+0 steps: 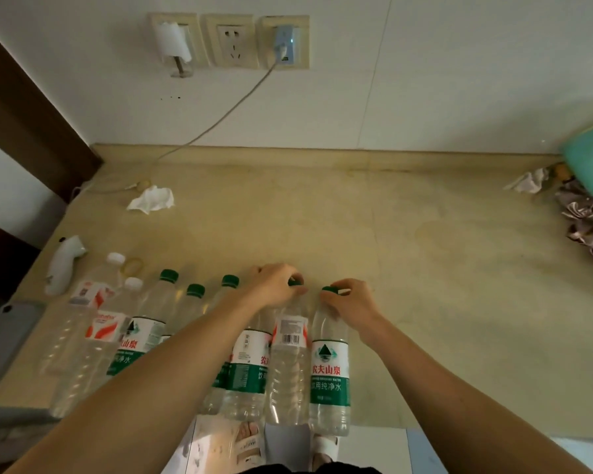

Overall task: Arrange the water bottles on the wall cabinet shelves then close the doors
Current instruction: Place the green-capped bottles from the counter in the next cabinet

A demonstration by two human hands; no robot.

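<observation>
Each of my hands pinches 1 upright bottle's green cap: left hand [277, 283], right hand [351, 301]; bottles stand directly below on bench [425, 268].

The rightmost bottle [330, 367] at the surface's near edge has a white and green label reading 农夫山泉 in red, then 饮用纯净水 in white on the green band, under a green mountain logo. A bottle [136, 347] further left shows the ending 山泉 and 净水. The bottle [290, 357] beside the rightmost one carries a barcode, its digits too small to read. The red-and-white labels at the left are blurred.
</observation>
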